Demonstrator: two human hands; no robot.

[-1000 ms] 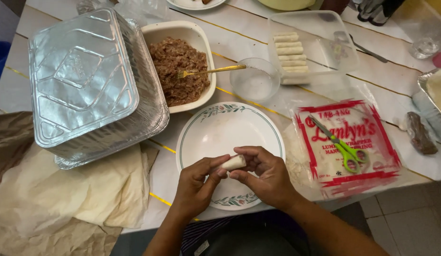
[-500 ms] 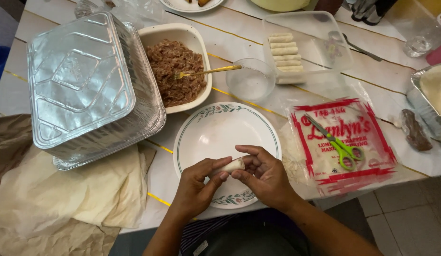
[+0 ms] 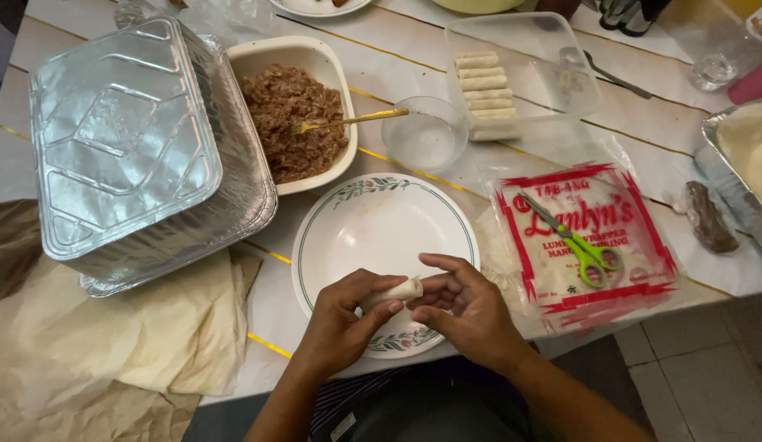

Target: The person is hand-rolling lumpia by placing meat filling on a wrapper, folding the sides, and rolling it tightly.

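Here, both hands, left (image 3: 342, 317) and right (image 3: 467, 307), pinch a small pale roll (image 3: 395, 291) between their fingertips above the white plate (image 3: 373, 229) at the tabletop's near edge. A bowl of minced meat (image 3: 293, 115) sits behind, toward the far edge.

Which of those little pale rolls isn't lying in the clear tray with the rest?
The roll held between the left hand and right hand, over the white plate. The other rolls lie stacked side by side in the clear tray farther back.

Both hands (image 3: 405, 315) hold a roll (image 3: 395, 292) over the plate (image 3: 356, 237), between foil trays (image 3: 144, 147) and wrapper packet (image 3: 590, 237).
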